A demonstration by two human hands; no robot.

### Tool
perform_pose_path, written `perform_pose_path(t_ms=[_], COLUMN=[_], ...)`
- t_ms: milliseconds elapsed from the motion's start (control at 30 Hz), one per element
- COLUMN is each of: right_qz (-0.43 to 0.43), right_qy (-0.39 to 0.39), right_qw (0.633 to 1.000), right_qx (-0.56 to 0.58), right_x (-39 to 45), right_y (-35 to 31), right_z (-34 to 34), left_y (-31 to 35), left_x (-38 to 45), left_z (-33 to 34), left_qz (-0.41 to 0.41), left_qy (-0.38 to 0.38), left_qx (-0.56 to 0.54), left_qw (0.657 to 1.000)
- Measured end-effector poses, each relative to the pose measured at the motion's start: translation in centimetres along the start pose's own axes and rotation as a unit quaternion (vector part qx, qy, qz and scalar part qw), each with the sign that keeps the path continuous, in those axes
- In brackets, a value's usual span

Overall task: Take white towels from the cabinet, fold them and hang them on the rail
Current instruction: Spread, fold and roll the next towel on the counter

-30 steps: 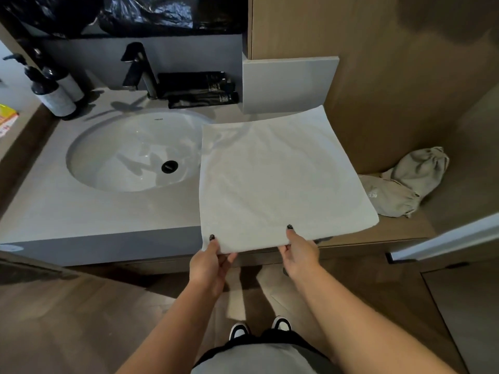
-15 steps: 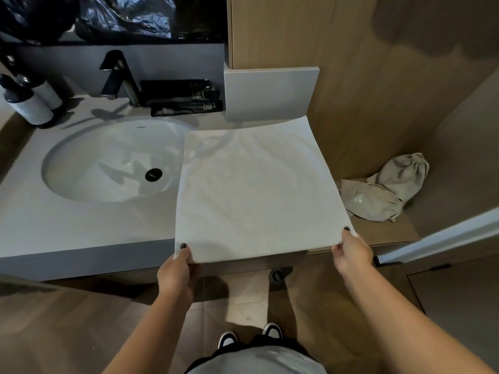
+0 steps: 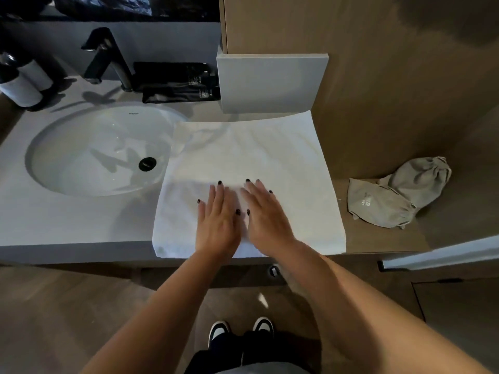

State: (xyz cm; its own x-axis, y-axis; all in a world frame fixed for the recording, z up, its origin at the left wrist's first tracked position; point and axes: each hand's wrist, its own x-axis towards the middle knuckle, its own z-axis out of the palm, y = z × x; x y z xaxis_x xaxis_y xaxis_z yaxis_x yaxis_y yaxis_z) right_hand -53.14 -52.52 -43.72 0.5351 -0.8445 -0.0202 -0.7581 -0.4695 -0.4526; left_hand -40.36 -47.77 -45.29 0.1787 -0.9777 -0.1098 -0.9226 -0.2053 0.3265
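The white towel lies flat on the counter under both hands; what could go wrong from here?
1. The white towel overlaps the rim of the sink on its left edge, so it may pick up moisture there.
2. Its near edge hangs past the counter front; when the left hand and right hand lift, it might slide off.

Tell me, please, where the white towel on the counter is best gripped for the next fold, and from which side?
Probably the two near corners of the white towel, from the person's side. It lies flat, and only its near edge overhangs the counter, so fingers can slip under there. The left hand and right hand now press flat on it.
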Motion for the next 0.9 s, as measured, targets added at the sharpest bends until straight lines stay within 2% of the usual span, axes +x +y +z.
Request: perform_pose_path(t_ms=[67, 200, 600, 767, 833, 900], right_qz=[-0.025, 0.000, 0.077, 0.122, 0.095, 0.019], right_qy=[-0.044, -0.040, -0.050, -0.087, -0.060, -0.037], right_qw=[0.995, 0.981, 0.985, 0.983, 0.988, 0.996], right_qx=[-0.091, -0.191, -0.146, -0.108, -0.106, -0.074], right_x=[0.5, -0.1, -1.3, 0.0, 1.7, 4.1], right_y=[1.6, 5.5, 11.7, 10.7, 8.8, 6.5], right_z=[1.4, 1.1, -2.5, -3.5, -3.8, -3.5], left_y=[-0.5, -0.9, -6.2, -6.0, -5.3, -4.3], left_x=[0.7, 0.8, 0.3, 0.7, 2.2, 4.3], left_z=[1.0, 1.5, -0.4, -1.0, -1.9, -2.4], left_qz=[-0.015, -0.021, -0.048, -0.046, -0.012, 0.042], left_qy=[-0.013, -0.002, 0.006, -0.019, -0.030, -0.036], left_qx=[0.070, 0.098, 0.092, 0.098, 0.081, 0.078], left_qw=[0.997, 0.995, 0.995, 0.994, 0.996, 0.995])
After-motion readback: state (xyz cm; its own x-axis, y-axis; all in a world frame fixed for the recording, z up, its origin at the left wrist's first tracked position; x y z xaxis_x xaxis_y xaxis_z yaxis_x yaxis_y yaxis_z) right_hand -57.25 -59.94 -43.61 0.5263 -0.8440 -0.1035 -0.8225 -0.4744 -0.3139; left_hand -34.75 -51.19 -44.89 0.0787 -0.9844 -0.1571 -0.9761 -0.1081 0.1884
